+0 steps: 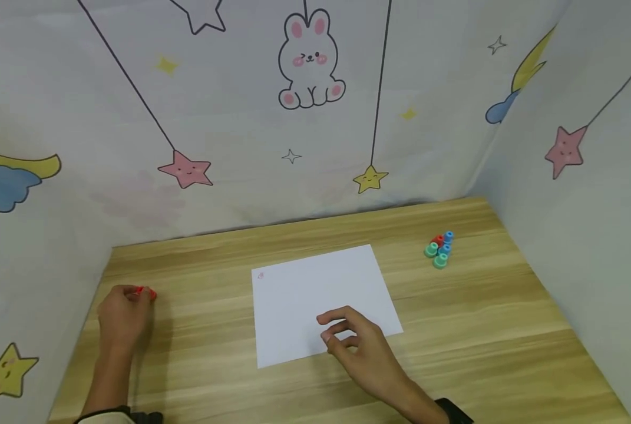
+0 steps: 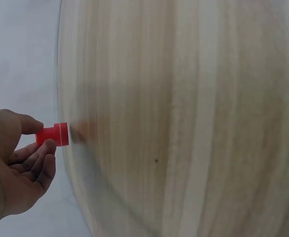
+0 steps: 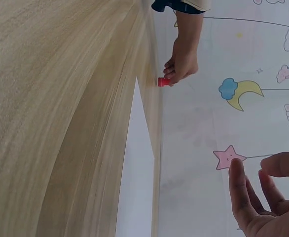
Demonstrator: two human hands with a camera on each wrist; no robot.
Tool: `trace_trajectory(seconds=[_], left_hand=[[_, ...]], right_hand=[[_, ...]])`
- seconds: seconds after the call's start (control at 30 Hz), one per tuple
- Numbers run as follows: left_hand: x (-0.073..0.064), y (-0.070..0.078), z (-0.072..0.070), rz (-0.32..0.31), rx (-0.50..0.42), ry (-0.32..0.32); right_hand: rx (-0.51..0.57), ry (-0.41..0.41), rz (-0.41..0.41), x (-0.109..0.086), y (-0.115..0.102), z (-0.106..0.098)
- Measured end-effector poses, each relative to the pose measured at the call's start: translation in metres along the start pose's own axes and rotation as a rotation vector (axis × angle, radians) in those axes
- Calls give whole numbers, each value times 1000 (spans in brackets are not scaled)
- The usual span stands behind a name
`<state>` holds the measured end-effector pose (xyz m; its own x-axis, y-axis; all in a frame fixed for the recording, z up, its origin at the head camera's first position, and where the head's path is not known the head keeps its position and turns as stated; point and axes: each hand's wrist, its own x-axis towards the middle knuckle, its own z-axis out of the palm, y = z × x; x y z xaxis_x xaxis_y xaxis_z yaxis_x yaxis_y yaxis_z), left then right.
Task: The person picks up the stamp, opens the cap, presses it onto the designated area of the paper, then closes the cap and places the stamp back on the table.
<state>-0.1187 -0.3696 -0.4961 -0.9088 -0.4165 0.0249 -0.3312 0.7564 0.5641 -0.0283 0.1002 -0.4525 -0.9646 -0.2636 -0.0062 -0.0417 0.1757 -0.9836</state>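
Our left hand (image 1: 120, 318) pinches the red piece (image 2: 60, 135) (our right hand (image 1: 367, 358), fingertips apart, holds nothing), and releasing it tilted could topple it.

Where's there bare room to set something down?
Two table patches are bare: between the left hand, holding a red piece, and the paper; and right of the paper, nearer than the small pieces. Crowded: that bunch, and the paper's near edge, where the right hand hangs.
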Motion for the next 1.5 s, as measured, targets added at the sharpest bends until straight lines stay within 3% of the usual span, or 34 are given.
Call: trace_trajectory(seconds=[0.2, 0.5, 0.7, 0.87, 0.97, 1.07, 1.2, 1.3, 1.4, 1.5], left_hand=[[4, -2, 2, -24, 43, -2], [8, 1, 4, -11, 58, -21], [-2, 4, 5, -18, 29, -18], [-29, 27, 1, 37, -1, 67], [-50, 57, -3, 113, -30, 62], [-76, 92, -2, 239, -85, 64], [-111, 129, 11, 444, -170, 116], [-134, 148, 23, 572, -235, 117], [-156, 162, 37, 659, -311, 72], [-176, 170, 50, 702, -405, 22]], right_hand=[[0, 9, -7, -2, 2, -5], [-17, 22, -36, -3, 6, -10], [-46, 26, -71, -3, 8, -9], [-84, 27, -101, -3, 10, -10], [-103, 42, -113, -2, 10, -11], [-116, 65, -125, -2, 10, -12], [-125, 87, -149, -1, 11, -14], [-132, 99, -162, 0, 12, -14], [-139, 104, -162, 0, 12, -15], [-133, 102, -154, 0, 12, -15]])
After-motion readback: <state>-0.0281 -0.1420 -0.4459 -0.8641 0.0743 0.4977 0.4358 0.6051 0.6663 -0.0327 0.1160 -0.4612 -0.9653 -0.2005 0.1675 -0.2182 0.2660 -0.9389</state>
